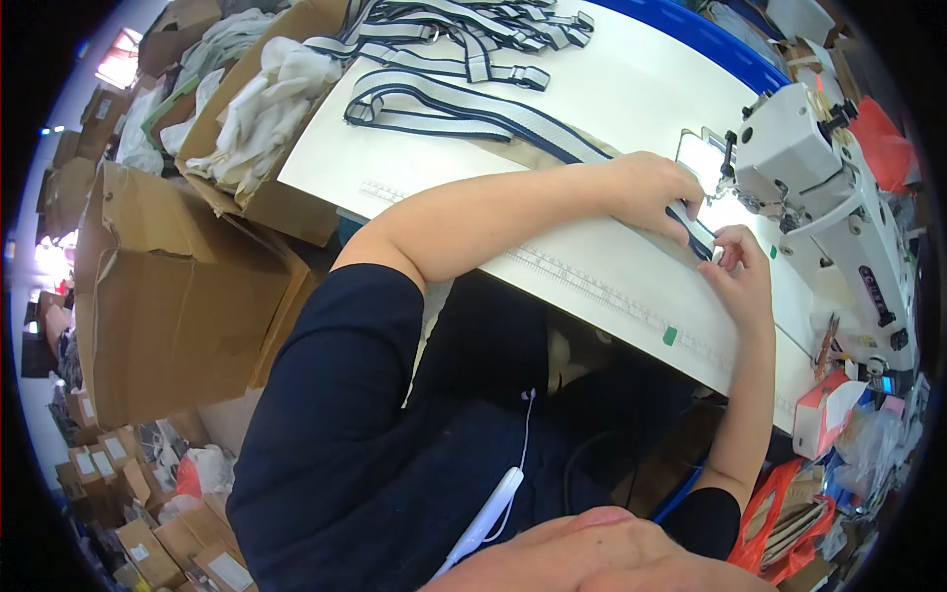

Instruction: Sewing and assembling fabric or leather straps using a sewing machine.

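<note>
A pale grey strap with navy edges (493, 103) runs across the white table from a buckled loop at the far left to my hands. My left hand (646, 189) lies over the strap, its thumb and fingers closed on the webbing. Close by on the right, my right hand (740, 271) pinches the short end of the strap between thumb and curled fingers. Both hands are just in front of the needle area of a white sewing machine (789, 148), whose lamp lights the table there. Part of the strap is hidden under my left hand.
More buckled straps (473, 30) lie heaped at the table's far edge. Printed rulers (592, 286) run along the near side of the white table (414, 183). Cardboard boxes (178, 286) stand at the left. A red-and-white box (821, 414) sits at the right corner.
</note>
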Tool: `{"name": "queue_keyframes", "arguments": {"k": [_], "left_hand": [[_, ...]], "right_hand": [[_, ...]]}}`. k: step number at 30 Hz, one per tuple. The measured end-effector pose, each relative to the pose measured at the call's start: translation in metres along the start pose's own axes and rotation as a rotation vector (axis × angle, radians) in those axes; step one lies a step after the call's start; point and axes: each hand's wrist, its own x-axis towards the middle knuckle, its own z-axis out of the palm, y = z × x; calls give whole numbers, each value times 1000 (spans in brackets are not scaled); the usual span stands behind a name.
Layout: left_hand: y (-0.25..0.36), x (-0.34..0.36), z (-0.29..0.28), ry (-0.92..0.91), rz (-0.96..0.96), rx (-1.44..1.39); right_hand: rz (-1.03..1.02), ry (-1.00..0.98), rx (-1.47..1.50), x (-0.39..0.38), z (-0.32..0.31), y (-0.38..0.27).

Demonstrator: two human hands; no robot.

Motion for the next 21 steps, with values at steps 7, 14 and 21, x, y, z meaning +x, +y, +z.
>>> {"name": "queue_keyframes", "arguments": {"k": [7, 14, 21], "left_hand": [[-5, -1, 0, 42, -23, 40], [-4, 1, -3, 85, 41, 16], [-2, 1, -9, -50, 46, 135]], "right_hand": [[19, 15, 7, 4, 1, -5], [-10, 22, 96, 2, 3, -1], [-78, 6, -35, 2, 5, -10]]}}
